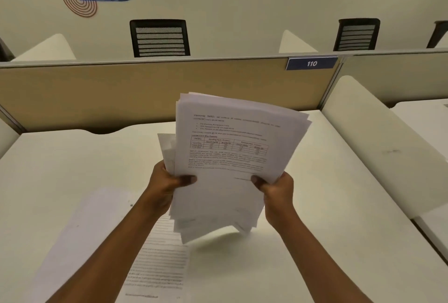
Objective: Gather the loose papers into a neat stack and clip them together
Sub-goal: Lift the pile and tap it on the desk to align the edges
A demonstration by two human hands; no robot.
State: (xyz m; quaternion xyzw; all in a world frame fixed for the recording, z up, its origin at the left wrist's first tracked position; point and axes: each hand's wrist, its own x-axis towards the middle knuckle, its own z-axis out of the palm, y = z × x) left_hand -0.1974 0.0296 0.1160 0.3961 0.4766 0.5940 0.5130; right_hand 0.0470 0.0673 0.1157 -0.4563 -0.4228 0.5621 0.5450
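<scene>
A bundle of white printed papers (230, 147) is held upright above the white desk (315, 205), its sheets uneven and fanned at the top and bottom edges. My left hand (167, 186) grips its left side with the thumb on the front sheet. My right hand (276, 188) grips the right side the same way. Two more sheets lie flat on the desk under my left arm: a printed page (160, 266) and a blank-looking one (92, 225). No clip is in view.
A tan partition (121, 89) with a blue "110" label (311, 63) closes the desk's far side. A white rounded divider (378, 137) runs along the right. Black chair backs (160, 38) stand beyond the partition.
</scene>
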